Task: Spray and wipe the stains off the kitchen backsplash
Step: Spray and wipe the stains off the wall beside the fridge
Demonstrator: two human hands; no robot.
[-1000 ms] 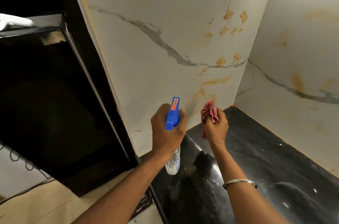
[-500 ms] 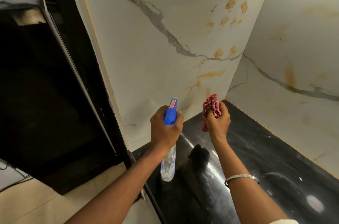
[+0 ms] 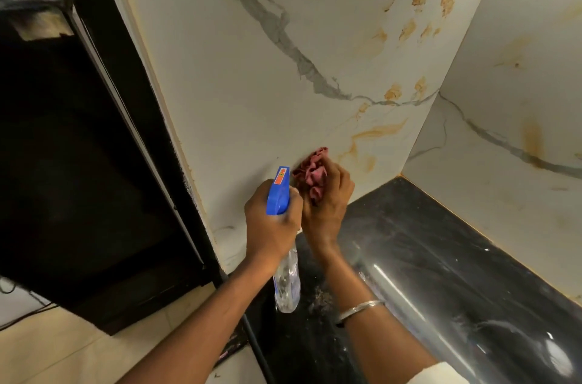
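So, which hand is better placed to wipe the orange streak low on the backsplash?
Probably the right hand: it grips the pink cloth, raised by the backsplash just left of the orange streak. The left hand grips the spray bottle and holds no cloth.

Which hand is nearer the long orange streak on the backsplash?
Right. The right hand, gripping the pink cloth, sits below-left of the streak; the left hand, holding the spray bottle, is farther left.

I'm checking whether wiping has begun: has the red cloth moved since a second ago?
Yes. The red cloth in the right hand has shifted left, away from the orange streak on the backsplash, toward the spray bottle.
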